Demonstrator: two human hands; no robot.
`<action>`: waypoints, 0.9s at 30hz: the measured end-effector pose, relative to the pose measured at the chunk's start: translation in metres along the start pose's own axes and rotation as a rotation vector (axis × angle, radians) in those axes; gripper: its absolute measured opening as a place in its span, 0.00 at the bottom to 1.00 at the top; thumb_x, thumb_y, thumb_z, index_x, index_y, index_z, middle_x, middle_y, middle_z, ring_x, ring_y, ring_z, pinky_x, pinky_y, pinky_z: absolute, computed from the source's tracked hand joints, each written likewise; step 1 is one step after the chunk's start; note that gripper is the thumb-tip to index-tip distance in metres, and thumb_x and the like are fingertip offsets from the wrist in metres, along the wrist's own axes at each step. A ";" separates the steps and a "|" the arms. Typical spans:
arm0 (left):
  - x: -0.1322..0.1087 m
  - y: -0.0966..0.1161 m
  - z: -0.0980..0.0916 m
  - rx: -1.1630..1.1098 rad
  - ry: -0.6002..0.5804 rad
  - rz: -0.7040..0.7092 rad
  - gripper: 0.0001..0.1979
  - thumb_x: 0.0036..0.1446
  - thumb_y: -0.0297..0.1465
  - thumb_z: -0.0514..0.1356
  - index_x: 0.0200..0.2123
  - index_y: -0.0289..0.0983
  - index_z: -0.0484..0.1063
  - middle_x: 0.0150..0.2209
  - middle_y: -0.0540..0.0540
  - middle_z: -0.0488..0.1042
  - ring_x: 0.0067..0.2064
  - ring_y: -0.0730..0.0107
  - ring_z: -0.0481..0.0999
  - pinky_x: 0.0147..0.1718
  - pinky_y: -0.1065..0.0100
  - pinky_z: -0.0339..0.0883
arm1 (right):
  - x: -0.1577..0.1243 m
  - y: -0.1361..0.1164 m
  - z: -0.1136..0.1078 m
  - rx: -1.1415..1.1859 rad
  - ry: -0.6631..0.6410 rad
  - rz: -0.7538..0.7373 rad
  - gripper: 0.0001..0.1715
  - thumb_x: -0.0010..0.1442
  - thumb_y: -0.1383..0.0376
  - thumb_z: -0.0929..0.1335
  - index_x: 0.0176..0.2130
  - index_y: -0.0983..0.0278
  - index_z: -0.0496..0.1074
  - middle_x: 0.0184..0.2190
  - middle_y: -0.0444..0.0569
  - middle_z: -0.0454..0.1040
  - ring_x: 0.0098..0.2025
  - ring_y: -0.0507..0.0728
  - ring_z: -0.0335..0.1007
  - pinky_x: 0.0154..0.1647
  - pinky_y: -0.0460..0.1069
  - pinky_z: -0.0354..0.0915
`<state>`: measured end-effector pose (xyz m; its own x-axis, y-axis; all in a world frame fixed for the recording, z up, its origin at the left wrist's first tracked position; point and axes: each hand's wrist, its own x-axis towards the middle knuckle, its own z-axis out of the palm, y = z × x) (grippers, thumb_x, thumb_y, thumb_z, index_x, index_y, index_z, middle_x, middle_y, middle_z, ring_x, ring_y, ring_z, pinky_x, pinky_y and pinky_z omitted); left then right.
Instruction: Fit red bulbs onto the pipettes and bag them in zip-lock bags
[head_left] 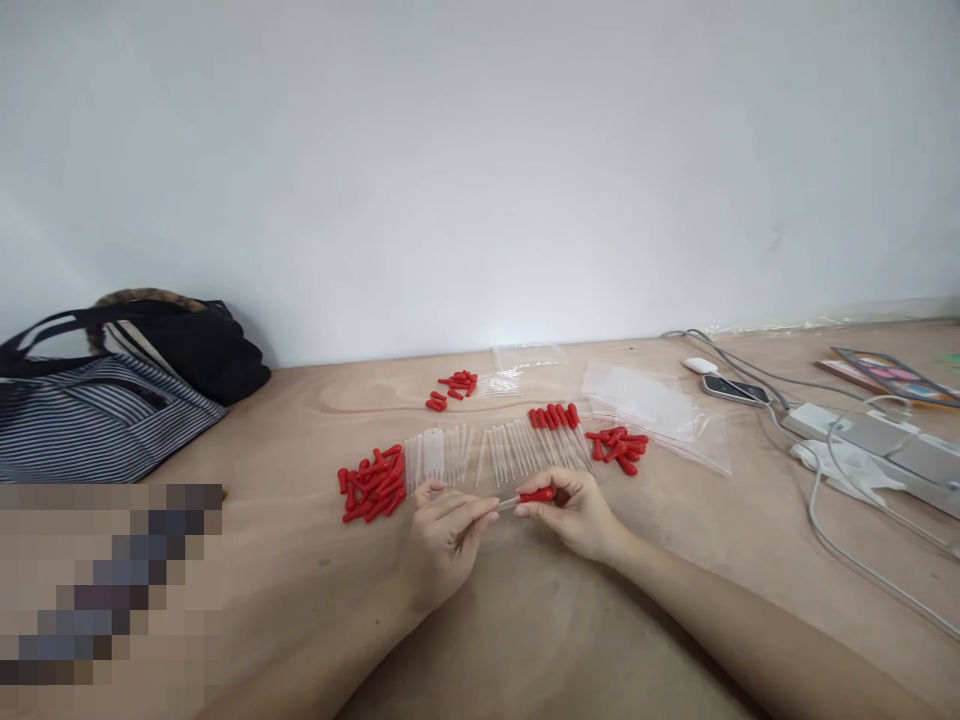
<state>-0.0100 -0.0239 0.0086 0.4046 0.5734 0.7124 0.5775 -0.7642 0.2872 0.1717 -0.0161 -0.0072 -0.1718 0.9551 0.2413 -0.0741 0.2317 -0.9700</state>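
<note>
Between my hands, a clear glass dropper tube point(509, 503) meets a red rubber bulb point(538, 494) end to end. My left hand point(446, 540) pinches the tube with thumb and fingers. My right hand point(581, 515) grips the bulb between thumb and fingertips. Just beyond them lies a row of loose glass tubes point(510, 450). At its right end, several droppers with red bulbs on top point(555, 417) lie side by side. A heap of red bulbs point(373, 485) is left of the row, and a smaller heap point(619, 447) is at its right.
Farther back are more red bulbs point(457, 383) and short clear tubes point(500, 383). Clear plastic bags point(652, 405) lie behind on the right. Cables, a black device point(736, 390) and a power strip point(862, 440) occupy the right side. A striped bag point(97, 415) stands at the left.
</note>
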 end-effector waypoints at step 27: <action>0.005 0.003 -0.001 -0.058 -0.109 -0.110 0.07 0.53 0.28 0.54 0.30 0.40 0.72 0.23 0.53 0.76 0.24 0.74 0.73 0.39 0.63 0.58 | 0.002 -0.001 -0.006 -0.138 -0.056 -0.027 0.11 0.41 0.61 0.72 0.25 0.65 0.71 0.20 0.45 0.73 0.23 0.50 0.68 0.24 0.45 0.65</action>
<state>-0.0072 -0.0240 0.0134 0.4171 0.6810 0.6019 0.5822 -0.7087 0.3984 0.1777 -0.0131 -0.0060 -0.2263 0.9374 0.2647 0.0560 0.2838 -0.9572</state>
